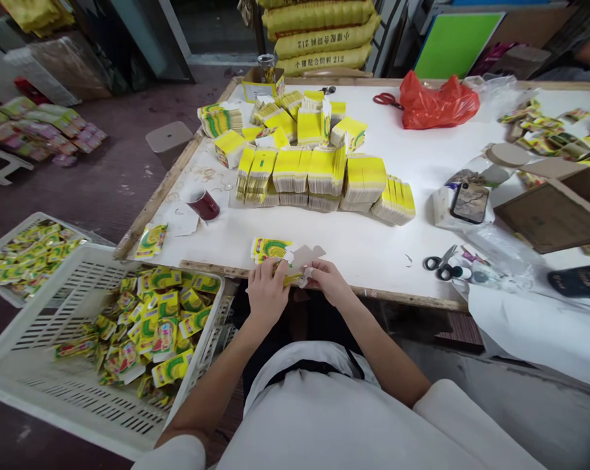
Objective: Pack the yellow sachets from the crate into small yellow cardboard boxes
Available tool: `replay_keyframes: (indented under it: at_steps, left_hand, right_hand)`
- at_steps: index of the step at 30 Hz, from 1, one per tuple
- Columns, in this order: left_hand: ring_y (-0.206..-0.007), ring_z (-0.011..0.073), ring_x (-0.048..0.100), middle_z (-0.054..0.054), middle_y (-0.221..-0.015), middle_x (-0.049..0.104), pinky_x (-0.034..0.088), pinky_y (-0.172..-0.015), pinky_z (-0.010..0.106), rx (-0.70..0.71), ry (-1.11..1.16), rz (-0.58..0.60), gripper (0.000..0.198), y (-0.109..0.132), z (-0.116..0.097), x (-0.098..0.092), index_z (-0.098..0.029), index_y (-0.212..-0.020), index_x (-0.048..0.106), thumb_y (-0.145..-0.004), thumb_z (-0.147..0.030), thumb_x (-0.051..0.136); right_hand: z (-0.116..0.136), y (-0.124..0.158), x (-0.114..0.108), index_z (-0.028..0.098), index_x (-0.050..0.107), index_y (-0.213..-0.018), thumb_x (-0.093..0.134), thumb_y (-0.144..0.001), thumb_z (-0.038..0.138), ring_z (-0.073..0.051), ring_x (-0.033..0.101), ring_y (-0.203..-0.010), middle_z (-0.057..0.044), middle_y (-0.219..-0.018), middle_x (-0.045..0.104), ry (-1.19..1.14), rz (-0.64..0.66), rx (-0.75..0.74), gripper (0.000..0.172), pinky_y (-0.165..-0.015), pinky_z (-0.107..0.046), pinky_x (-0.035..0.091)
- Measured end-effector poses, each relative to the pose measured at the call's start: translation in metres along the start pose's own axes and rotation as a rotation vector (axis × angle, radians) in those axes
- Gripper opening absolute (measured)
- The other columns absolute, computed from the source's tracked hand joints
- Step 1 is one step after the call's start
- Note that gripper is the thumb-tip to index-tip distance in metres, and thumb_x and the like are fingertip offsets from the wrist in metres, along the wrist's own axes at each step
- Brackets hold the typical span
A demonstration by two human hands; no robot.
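At the table's front edge my left hand (267, 290) has its fingers closed round a small yellow carton (294, 279), partly hidden by the hand. My right hand (330, 282) pinches the carton's pale flaps on the other side. Pale card with cut-out flaps (307, 255) shows above and between the hands; whether it is all one piece I cannot tell. Just beyond my left hand lies a flat yellow-and-green printed card (271, 249). Farther back stand bundled stacks of flat yellow cartons (327, 171).
To the left, a white plastic crate (45, 277) holds many yellow packs. A maroon cup (205, 204) lies tipped on the table. At right are black scissors (440, 262), a phone (470, 202) and a brown cardboard box (552, 212); a red plastic bag (436, 101) sits farther back.
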State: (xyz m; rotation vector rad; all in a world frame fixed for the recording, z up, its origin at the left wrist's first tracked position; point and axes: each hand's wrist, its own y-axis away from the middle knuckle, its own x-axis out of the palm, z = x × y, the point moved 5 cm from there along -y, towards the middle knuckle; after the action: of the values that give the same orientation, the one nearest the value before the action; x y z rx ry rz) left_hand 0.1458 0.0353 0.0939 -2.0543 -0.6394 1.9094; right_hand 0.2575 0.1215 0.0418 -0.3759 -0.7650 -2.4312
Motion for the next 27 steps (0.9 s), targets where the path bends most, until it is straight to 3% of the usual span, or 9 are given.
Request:
replay_keyframes:
  at_steps: [8, 13, 19, 24, 27]
  left_hand:
    - [-0.096, 0.0291, 0.058, 0.015, -0.107, 0.062, 0.041, -0.079, 0.038, -0.01, 0.039, -0.052, 0.042, 0.001, -0.001, 0.002, -0.017, -0.119, 0.052, -0.078, -0.021, 0.064]
    - [-0.095, 0.0292, 0.059, 0.015, -0.107, 0.062, 0.042, -0.08, 0.039, 0.001, 0.054, -0.045, 0.039, 0.003, -0.003, 0.004, -0.017, -0.117, 0.052, -0.079, -0.019, 0.062]
    - [-0.098, 0.0301, 0.059, 0.015, -0.107, 0.061, 0.045, -0.081, 0.04, -0.01, 0.108, -0.075, 0.045, 0.005, -0.002, 0.008, -0.017, -0.119, 0.048, -0.077, -0.017, 0.063]
    - [-0.101, 0.0313, 0.06, 0.016, -0.108, 0.058, 0.05, -0.08, 0.04, -0.08, 0.231, -0.14, 0.059, 0.006, 0.006, 0.013, -0.015, -0.125, 0.038, -0.075, -0.022, 0.067]
    - [-0.101, 0.0308, 0.061, 0.015, -0.108, 0.056, 0.052, -0.078, 0.039, -0.123, 0.275, -0.164, 0.063, 0.006, 0.01, 0.014, -0.016, -0.126, 0.035, -0.075, -0.028, 0.069]
  right_hand:
    - [-0.01, -0.002, 0.001, 0.019, 0.056, -0.066, 0.068, -0.058, 0.032, -0.011, 0.058, -0.05, 0.003, -0.056, 0.061, -0.072, 0.046, 0.033, 0.02, -0.054, -0.025, 0.051]
    - [0.0, 0.0, 0.0, 0.018, 0.061, -0.072, 0.076, -0.055, 0.023, -0.013, 0.062, -0.064, 0.002, -0.069, 0.066, -0.037, 0.06, -0.074, 0.023, -0.063, -0.026, 0.053]
    - [-0.013, -0.008, -0.002, 0.018, 0.055, -0.068, 0.067, -0.058, 0.014, -0.012, 0.06, -0.057, 0.004, -0.061, 0.061, -0.254, 0.164, 0.107, 0.016, -0.061, -0.027, 0.054]
    - [-0.019, -0.005, 0.003, 0.019, 0.055, -0.074, 0.067, -0.063, 0.02, -0.013, 0.061, -0.06, 0.002, -0.062, 0.061, -0.308, 0.253, 0.173, 0.016, -0.063, -0.028, 0.055]
    - [-0.016, -0.001, 0.006, 0.019, 0.059, -0.084, 0.077, -0.065, 0.026, -0.011, 0.062, -0.067, 0.002, -0.072, 0.064, -0.312, 0.289, 0.075, 0.027, -0.067, -0.024, 0.053]
